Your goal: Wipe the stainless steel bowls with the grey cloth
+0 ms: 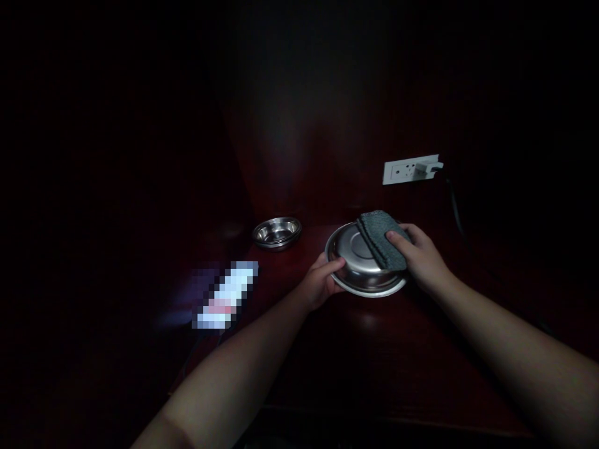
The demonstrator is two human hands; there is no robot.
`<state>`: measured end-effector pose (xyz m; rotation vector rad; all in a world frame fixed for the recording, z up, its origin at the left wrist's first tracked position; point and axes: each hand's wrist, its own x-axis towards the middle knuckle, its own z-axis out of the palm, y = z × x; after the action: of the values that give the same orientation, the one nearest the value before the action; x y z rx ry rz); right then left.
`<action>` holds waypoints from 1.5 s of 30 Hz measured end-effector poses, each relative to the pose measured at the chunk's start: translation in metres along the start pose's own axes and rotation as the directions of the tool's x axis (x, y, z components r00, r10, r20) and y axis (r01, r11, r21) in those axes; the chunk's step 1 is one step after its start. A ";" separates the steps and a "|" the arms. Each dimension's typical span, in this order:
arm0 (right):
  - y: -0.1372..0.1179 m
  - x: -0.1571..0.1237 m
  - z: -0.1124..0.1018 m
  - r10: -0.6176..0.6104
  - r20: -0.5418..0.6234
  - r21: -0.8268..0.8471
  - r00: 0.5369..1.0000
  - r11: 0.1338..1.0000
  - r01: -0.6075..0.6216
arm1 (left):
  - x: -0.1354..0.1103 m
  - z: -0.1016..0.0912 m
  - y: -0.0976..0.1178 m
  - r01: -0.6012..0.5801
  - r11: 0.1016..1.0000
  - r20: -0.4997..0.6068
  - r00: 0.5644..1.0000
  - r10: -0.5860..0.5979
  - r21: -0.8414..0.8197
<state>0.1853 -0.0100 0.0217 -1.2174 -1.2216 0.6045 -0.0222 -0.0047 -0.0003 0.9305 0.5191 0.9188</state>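
Note:
A shiny steel bowl [350, 244] is held tilted above the dark red table, its rounded underside facing me. My left hand [322, 280] grips the rim at the lower left, thumb on the outside of the bowl. In my right hand [418, 252] is a folded grey-green cloth [381, 240], pressed against the right part of the bowl's underside. The thumb lies on top of the cloth; part of the other fingers is hidden behind the cloth and bowl.
Stacked steel bowls [277, 232] stand at the back left of the table [327, 374]. A lit, pixelated screen [227, 296] is on the left. On the back wall, a white socket plate [397, 171] holds a plug [429, 168] with a cable hanging down. The surroundings are very dark.

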 end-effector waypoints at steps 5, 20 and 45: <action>-0.001 -0.001 0.000 -0.006 0.007 -0.019 1.000 1.000 0.006 | 0.000 0.001 0.001 -0.006 1.000 -0.008 1.000 0.006 0.018; -0.003 -0.002 0.001 0.009 0.024 0.002 1.000 1.000 -0.009 | 0.001 0.001 0.003 -0.005 1.000 -0.022 1.000 0.006 0.017; -0.004 -0.001 0.000 0.052 0.065 0.047 0.996 0.997 -0.055 | 0.002 0.000 0.004 -0.011 0.999 -0.032 0.999 0.012 0.038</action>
<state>0.1840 -0.0118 0.0246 -1.2007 -1.2238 0.7141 -0.0229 -0.0023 0.0035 0.9552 0.5605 0.9382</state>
